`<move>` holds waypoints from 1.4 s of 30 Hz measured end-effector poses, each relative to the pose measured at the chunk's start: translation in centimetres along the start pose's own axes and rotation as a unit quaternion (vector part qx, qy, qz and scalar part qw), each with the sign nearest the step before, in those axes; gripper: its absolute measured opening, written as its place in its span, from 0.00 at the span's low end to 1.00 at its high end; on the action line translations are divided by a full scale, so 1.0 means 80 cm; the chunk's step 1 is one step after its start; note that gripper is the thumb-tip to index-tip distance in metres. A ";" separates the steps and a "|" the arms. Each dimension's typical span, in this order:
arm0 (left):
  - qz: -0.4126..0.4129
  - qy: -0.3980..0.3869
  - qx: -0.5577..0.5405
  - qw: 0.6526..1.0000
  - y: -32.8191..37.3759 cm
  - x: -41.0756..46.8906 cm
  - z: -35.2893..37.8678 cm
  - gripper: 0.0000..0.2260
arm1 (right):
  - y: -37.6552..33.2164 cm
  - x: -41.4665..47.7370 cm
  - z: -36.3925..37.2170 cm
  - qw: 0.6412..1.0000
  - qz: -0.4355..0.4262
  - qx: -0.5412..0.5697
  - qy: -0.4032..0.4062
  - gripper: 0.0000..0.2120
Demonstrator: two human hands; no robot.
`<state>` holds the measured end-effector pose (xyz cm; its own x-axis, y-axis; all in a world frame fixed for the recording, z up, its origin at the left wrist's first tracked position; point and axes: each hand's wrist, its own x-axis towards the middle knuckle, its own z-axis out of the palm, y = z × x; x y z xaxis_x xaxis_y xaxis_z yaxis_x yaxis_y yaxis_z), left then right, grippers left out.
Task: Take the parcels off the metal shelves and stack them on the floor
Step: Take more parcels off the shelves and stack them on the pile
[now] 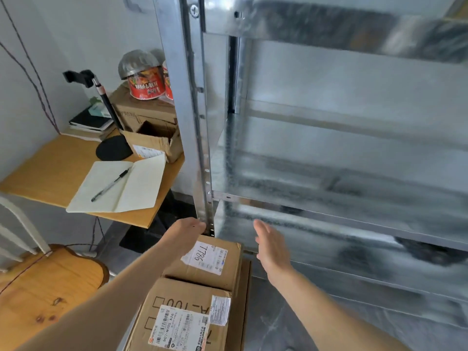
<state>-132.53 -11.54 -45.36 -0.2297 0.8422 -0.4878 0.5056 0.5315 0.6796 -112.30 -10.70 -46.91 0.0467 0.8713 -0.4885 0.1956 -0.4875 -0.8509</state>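
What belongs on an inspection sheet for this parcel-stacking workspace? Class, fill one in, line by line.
Surface: grey floor, parcels stacked on it.
Job's things: parcel marked 7786 and parcel marked A-100 side by side; metal shelves blurred.
Clutter: desk holding open notebook, pen, cartons, noodle cups.
Hands: left hand and right hand open, holding nothing.
Cables: thin cords on wall, another across wooden chair.
Surroundings: white wall.

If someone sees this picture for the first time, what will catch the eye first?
First come the two open hands: the left hand and the right hand are held out above brown parcels stacked low in the middle. Shiny metal shelves fill the right side. At left, an open notebook with a pen lies on a desk.
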 end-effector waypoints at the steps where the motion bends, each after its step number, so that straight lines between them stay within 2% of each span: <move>1: 0.024 -0.011 -0.011 1.000 0.019 -0.008 -0.001 0.15 | -0.017 -0.006 -0.007 1.000 -0.017 0.010 0.005 0.24; 4: 0.068 -0.032 -0.074 0.994 0.082 -0.032 -0.005 0.14 | -0.066 -0.027 -0.032 0.997 -0.066 0.041 0.020 0.27; 7: 0.115 -0.042 -0.095 0.988 0.134 -0.055 -0.007 0.12 | -0.108 -0.044 -0.061 0.992 -0.106 0.066 0.032 0.19; 10: 0.149 -0.046 -0.129 0.979 0.188 -0.075 -0.005 0.12 | -0.144 -0.063 -0.093 0.987 -0.138 0.070 0.030 0.08; 12: 0.168 -0.028 -0.135 0.976 0.223 -0.094 -0.002 0.12 | -0.165 -0.074 -0.117 0.983 -0.160 0.077 0.045 0.11; 15: 0.204 -0.009 -0.129 0.970 0.275 -0.124 0.008 0.08 | -0.193 -0.093 -0.161 0.973 -0.205 0.097 0.051 0.09; 19: 0.252 -0.018 -0.142 0.957 0.345 -0.174 0.031 0.11 | -0.225 -0.120 -0.225 0.952 -0.275 0.112 0.070 0.22; 21: 0.282 -0.015 -0.154 0.947 0.380 -0.201 0.047 0.11 | -0.242 -0.138 -0.260 0.947 -0.295 0.108 0.062 0.26; 24: 0.324 0.001 -0.161 0.932 0.434 -0.247 0.072 0.11 | -0.260 -0.155 -0.316 0.930 -0.342 0.119 0.059 0.16; 26: 0.354 0.000 -0.161 0.921 0.470 -0.278 0.089 0.11 | -0.271 -0.172 -0.356 0.918 -0.376 0.114 0.050 0.14; 31: 0.422 0.000 -0.150 0.894 0.554 -0.340 0.135 0.13 | -0.295 -0.208 -0.452 0.896 -0.430 0.103 0.053 0.14; 34: 0.444 0.004 -0.161 0.881 0.598 -0.363 0.162 0.14 | -0.305 -0.214 -0.506 0.879 -0.458 0.104 0.089 0.17; 38: 0.458 0.008 -0.195 0.868 0.653 -0.375 0.193 0.13 | -0.320 -0.213 -0.568 0.861 -0.473 0.128 0.139 0.15; 42: 0.477 0.006 -0.199 0.856 0.701 -0.364 0.215 0.11 | -0.336 -0.208 -0.626 0.857 -0.470 0.114 0.179 0.20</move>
<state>-83.17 -7.82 -2.46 0.1207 0.9101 0.3964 0.1452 -0.4112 0.8999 -69.25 -9.34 -6.25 0.2785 0.8269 0.4885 0.1162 0.4759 -0.8718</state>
